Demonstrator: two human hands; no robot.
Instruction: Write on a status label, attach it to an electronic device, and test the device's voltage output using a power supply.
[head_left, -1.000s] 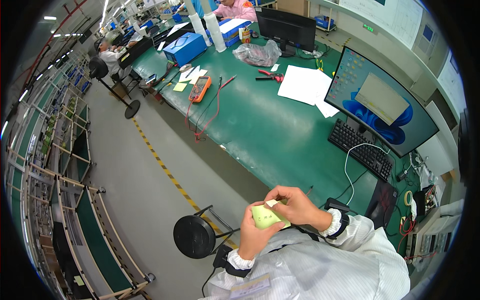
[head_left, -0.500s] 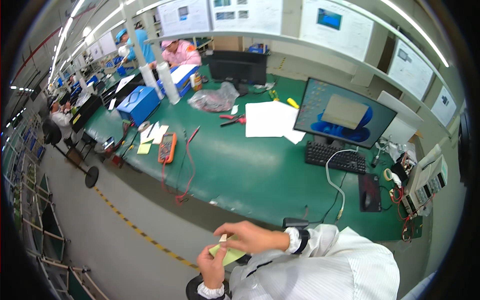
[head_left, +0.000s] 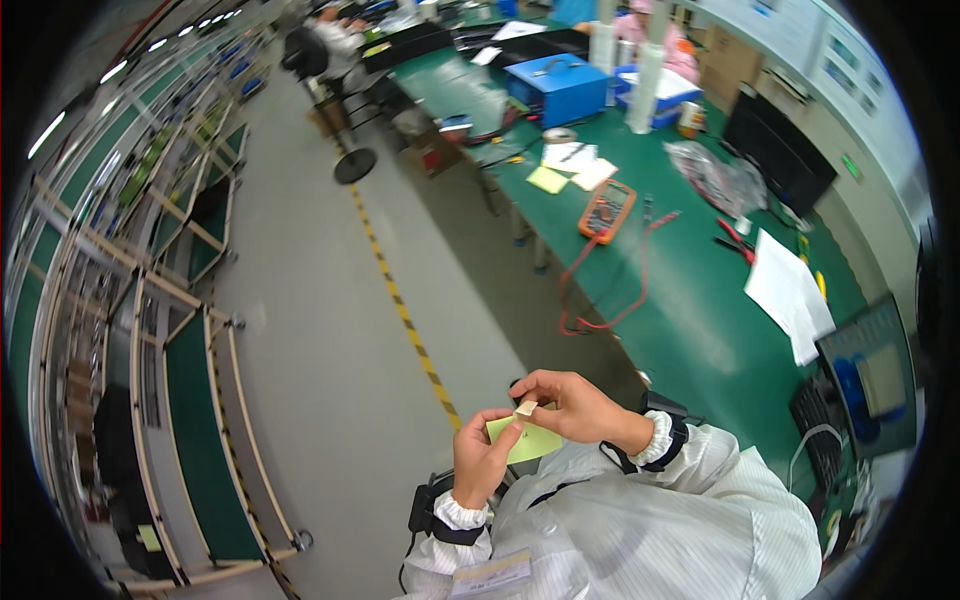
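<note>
My left hand (head_left: 481,462) is closed on a yellow-green sticky note (head_left: 535,444), its thumb lying along the paper's near-left edge. My right hand (head_left: 582,410) pinches a small cream-coloured piece (head_left: 526,408), which looks like folded paper or tape, right at the left thumb's tip. The two hands almost touch in front of my white-clad body, off the bench's front edge. Some of the note is covered by my fingers.
On the green bench (head_left: 690,340) lie an orange multimeter (head_left: 607,211) with red leads, loose notes (head_left: 570,158), red-handled pliers (head_left: 736,242) and white sheets (head_left: 786,295). A blue box (head_left: 558,88) and monitor (head_left: 778,150) stand farther back. Wheeled racks (head_left: 215,430) line the left; a round stand base (head_left: 355,166) sits on the floor.
My view has swung left, so the floor and racks fill more of it and the bench sits to the right. The hands still hold the note and small piece together.
</note>
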